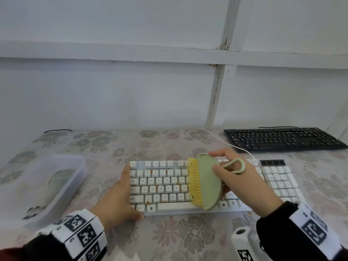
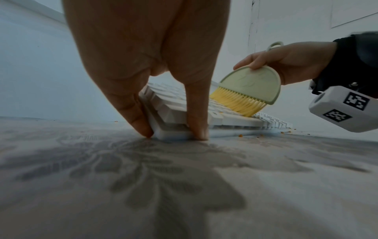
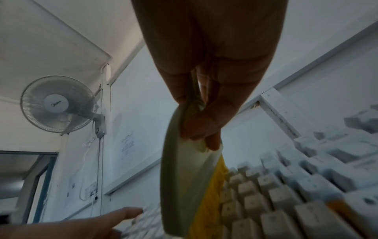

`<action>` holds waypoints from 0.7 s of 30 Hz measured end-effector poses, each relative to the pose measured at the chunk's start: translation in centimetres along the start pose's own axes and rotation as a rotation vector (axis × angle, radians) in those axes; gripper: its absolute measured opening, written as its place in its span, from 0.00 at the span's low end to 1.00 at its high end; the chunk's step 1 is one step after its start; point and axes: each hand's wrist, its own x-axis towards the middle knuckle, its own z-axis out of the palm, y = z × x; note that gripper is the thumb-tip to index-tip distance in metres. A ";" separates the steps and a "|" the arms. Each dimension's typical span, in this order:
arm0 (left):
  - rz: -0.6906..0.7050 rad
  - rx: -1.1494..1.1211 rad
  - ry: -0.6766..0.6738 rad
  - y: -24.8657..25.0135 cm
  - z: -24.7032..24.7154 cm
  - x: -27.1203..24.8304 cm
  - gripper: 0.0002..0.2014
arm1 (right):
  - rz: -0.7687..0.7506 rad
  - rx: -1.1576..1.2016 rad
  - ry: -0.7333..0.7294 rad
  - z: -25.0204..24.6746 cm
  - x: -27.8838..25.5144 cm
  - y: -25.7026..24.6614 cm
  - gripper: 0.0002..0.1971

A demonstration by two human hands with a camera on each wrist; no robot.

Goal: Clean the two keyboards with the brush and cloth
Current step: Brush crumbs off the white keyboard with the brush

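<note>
Left hand (image 1: pixel 116 200) braces the near-left corner of the white keyboard (image 1: pixel 165 185), thumb and finger straight against its edges. Right hand (image 1: pixel 244 183) grips the green brush (image 1: pixel 207 181), yellow bristles down on the middle keys. Brown crumbs lie among the keys. Black keyboard (image 1: pixel 282 138) sits far right on the flowered tablecloth (image 1: pixel 188 238). Clear plastic box (image 1: pixel 47 185) stands left.

Two keyboards lie on the surface (image 1: pixel 188 238): one white keyboard (image 1: pixel 162 185) and, beyond its far right corner, one black keyboard (image 1: pixel 282 139). One brush (image 1: pixel 206 182) stands over the white keyboard's middle. One clear plastic tub (image 1: pixel 62 185) sits left of the white keyboard. Two hands are in view, the left hand (image 1: pixel 116 200) and the right hand (image 1: pixel 243 182). One fan (image 3: pixel 58 104) hangs on the wall.
</note>
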 end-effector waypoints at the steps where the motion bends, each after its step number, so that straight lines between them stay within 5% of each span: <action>1: -0.002 0.005 0.001 0.1 0.0 0.0 0.64 | 0.002 -0.006 -0.010 0.0 -0.3 0.1 0.11; 8: 0.001 0.017 0.012 0.3 0.1 -0.2 0.62 | 0.052 0.043 -0.131 -0.6 -2.2 -0.4 0.11; 15: -0.008 0.033 0.012 0.5 0.1 -0.3 0.63 | -0.041 0.104 0.081 -0.8 -0.2 -1.5 0.11; 21: -0.009 0.027 0.024 0.3 0.2 -0.1 0.64 | -0.040 0.012 0.013 0.3 -0.3 -0.7 0.11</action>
